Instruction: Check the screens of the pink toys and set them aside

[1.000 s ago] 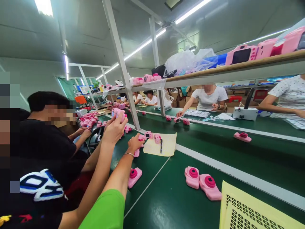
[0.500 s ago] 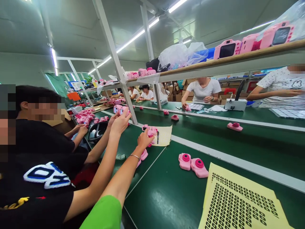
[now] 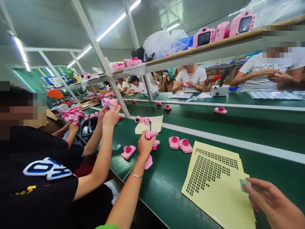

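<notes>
My left hand point(image 3: 143, 148), on an outstretched arm with a thin bracelet, is closed around a pink toy camera point(image 3: 151, 135) held just above the green belt point(image 3: 214, 127). At the bottom right, my right hand point(image 3: 274, 203) pinches a small pale sticker point(image 3: 245, 184) over the corner of a yellow sheet of black stickers point(image 3: 214, 178). Two more pink cameras point(image 3: 179, 143) lie face up on the belt just right of my left hand. Another point(image 3: 128, 151) lies to its left, and one point(image 3: 149, 162) rests under my wrist.
A person in a black shirt point(image 3: 43, 178) sits close on my left, holding a pink camera point(image 3: 107, 102) up in both hands. Across the belt, people work at a green bench point(image 3: 238, 98). A shelf point(image 3: 214, 44) overhead carries pink cameras and bags. A pen lies on yellow paper point(image 3: 150, 124).
The view has swung right and down. My left hand drew back toward me with a pink camera. My right hand has come into view holding a sticker over the yellow sheet.
</notes>
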Available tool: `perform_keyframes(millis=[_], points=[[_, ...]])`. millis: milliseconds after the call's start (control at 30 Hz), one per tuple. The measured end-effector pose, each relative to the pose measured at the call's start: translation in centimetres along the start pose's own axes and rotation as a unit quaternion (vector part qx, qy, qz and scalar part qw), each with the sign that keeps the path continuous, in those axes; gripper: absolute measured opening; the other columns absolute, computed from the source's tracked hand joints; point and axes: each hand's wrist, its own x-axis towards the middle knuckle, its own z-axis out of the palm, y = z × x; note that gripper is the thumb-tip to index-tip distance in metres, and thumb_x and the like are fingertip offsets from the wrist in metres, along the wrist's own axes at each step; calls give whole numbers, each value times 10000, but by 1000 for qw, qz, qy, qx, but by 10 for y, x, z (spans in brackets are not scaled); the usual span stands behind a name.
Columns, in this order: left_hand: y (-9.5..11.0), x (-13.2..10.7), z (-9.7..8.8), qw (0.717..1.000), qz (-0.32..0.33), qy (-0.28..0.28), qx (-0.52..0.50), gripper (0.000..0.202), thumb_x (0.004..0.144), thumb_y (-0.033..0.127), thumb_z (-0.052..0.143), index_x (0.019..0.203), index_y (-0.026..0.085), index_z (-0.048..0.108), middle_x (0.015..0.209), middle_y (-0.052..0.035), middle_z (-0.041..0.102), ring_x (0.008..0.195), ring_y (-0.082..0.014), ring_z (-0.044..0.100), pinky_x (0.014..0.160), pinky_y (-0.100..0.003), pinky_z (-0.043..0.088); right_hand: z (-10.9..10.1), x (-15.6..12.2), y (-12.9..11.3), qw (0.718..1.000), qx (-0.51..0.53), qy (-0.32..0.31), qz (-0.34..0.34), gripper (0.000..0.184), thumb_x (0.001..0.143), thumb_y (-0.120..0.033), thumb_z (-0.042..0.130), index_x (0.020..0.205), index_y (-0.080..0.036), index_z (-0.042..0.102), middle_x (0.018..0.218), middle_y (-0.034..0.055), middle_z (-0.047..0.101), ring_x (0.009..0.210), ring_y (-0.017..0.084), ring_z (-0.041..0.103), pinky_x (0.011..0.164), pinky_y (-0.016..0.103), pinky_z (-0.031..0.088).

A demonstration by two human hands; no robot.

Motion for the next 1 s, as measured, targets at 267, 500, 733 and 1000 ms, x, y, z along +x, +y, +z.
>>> perform_keyframes(millis=[267,500,733,1000], points=[[40,-93,-10,955,245,-144,-88,527,696,308,651,1216,284,566,1144,-4,640,982,-137,634,877,-234,498,15,-14,-22,994,70,-82,22,532,679,-594,737,999,-186,617,798,19,569,568,71,446,520,210,409],[96,-140,-8,838,425,-333,83,552,739,476,620,1279,408,528,1077,10,643,884,-188,646,677,-251,443,18,-10,-26,983,133,-121,30,511,694,-548,757,1008,-174,606,822,11,533,563,60,433,527,216,368],[120,-157,2,817,448,-347,102,556,785,585,576,1282,338,543,1112,-70,621,1026,-289,562,919,-470,415,17,-10,-28,980,140,-141,32,500,725,-541,738,1019,-167,584,825,-2,527,554,47,457,532,202,348],[119,-165,6,844,362,-394,8,604,751,397,691,1321,305,515,1251,-67,536,1191,-272,512,1153,-627,233,10,-19,-24,981,156,-110,39,509,713,-535,753,1013,-161,584,796,-4,522,554,46,453,530,203,360]])
